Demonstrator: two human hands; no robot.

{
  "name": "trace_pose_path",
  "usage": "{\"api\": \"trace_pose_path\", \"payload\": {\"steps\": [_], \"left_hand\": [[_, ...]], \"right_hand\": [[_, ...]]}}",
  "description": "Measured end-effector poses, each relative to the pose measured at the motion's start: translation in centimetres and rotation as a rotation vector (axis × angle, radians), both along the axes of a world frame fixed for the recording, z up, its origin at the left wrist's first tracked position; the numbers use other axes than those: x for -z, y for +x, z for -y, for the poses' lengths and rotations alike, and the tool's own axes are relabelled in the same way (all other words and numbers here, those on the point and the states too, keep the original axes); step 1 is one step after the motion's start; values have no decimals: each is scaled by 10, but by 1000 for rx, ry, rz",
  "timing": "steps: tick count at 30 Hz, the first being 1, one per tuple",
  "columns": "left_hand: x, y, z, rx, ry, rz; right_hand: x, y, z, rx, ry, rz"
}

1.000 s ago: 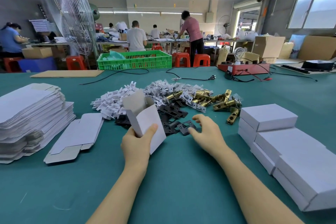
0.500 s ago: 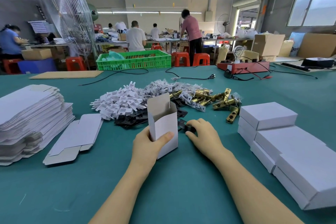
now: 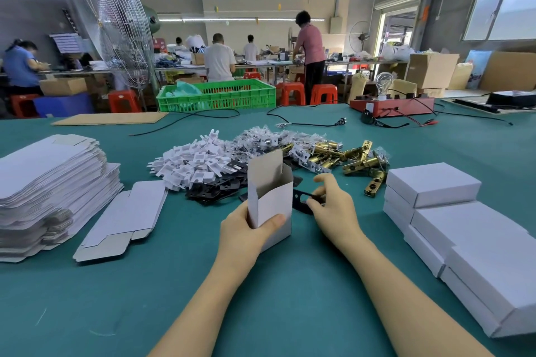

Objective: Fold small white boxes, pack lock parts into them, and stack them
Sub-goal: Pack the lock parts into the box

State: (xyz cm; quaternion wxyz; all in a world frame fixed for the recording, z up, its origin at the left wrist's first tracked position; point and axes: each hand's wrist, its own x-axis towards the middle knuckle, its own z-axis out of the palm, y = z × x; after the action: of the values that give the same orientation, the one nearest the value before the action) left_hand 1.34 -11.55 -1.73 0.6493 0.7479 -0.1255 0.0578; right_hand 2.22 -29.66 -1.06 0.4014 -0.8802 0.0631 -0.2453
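Now your right hand (image 3: 330,206) has lifted 1 black plate (image 3: 301,202) off the pile of black plates (image 3: 214,188) at 11 o'clock and pinches it just beside the open box (image 3: 271,197), where half a second ago it was only closing on the plate flat on the desk (image 3: 203,284). Your left hand (image 3: 246,233) has kept its grip, thumb across the front of the box, which has swung from tilted to upright with its top flap raised and its mouth facing you. That puts you at the first insertion: the box is formed and appears empty, as far as its mouth shows. The brass latches (image 3: 348,158) wait at 1 o'clock, the flat blanks (image 3: 49,182) at 9 o'clock, and the packed boxes (image 3: 452,211) sit stacked at 3 o'clock.
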Motion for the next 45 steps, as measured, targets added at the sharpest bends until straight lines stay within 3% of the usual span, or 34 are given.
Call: {"api": "trace_pose_path", "payload": {"steps": [4, 9, 13, 27, 35, 45], "left_hand": [[-1, 3, -4, 38, -116, -102], [-2, 3, -5, 124, -120, -138], [-2, 3, -3, 186, -117, -149], [0, -5, 1, 259, -45, -49], [-1, -9, 2, 250, 45, 23], [-1, -9, 0, 203, 107, 24]], "right_hand": [[-6, 3, 8, 73, 345, -61], [-34, 0, 25, 15, 1200, -154], [-46, -4, 38, -68, 1453, -145], [-98, -32, 50, -284, 779, -72], [-125, -47, 39, -138, 172, 12], [-111, -36, 34, -122, 217, -103]]}}
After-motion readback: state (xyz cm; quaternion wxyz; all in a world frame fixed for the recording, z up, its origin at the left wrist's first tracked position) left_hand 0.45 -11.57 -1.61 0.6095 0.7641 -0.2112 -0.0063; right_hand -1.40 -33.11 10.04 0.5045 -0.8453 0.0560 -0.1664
